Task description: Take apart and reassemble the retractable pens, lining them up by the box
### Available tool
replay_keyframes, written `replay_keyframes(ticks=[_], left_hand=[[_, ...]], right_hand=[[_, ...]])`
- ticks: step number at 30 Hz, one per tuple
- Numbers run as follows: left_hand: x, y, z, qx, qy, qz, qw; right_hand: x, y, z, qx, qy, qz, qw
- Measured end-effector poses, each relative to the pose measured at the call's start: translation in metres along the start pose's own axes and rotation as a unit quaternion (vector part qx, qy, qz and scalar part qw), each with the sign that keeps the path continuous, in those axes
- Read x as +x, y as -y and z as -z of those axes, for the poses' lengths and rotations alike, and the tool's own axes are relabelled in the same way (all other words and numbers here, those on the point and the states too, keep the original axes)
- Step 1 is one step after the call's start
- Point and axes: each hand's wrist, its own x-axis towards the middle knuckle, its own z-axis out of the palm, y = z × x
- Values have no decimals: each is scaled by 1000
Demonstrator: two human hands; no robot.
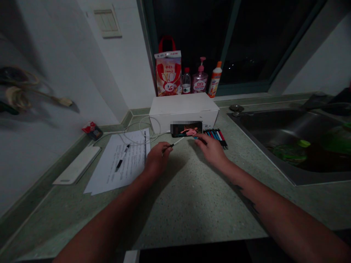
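My left hand (157, 157) is closed around a dark pen piece (168, 147). From it a thin white stick like a pen refill (179, 140) points up and to the right. My right hand (212, 149) is closed, thumb and fingers pinching a small dark piece with a blue end (195, 137), partly hidden by the fingers; its kind is unclear. Just beyond the right hand lies a row of several pens (219, 137) in black, blue, red and white. A phone (189, 130) with a lit screen leans against a white box (186, 105) behind both hands.
Printed sheets (109, 168) with a black marker-like pen (122, 157) lie left, beside a white power strip (78, 165) and a looped cable (139, 128). A sink (274, 153) is at right. Bottles (200, 80) and a red bag (168, 75) stand behind the box.
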Motion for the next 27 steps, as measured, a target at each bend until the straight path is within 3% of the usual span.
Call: replay_keyframes(ticks=[5,7,10,12,15,18,22,27], left_hand=[[-11,-10,-8,79,129,-147,978],[-16,-15,-11,104,173,-171,964],[-21,-18,-13,114,193,-179,958],[-20,-18,-14,81,169,-135,973],[-15,-13,-16,-58,104,-1,993],[-9,-9,-16,-208,119,98,966],[-8,-11,-15,-289,189,102,933],[-9,-12,-14,-300,196,112,927]], right_hand=[[2,-1,-4,16,-1,30,999],[1,-2,-7,15,23,45,999],[-2,-1,-9,17,54,55,997],[-4,2,-9,14,63,68,996],[-7,9,-6,-12,74,127,989],[-9,18,-3,-80,99,197,972],[-10,30,0,-163,105,261,946],[-10,34,3,-191,90,295,932]])
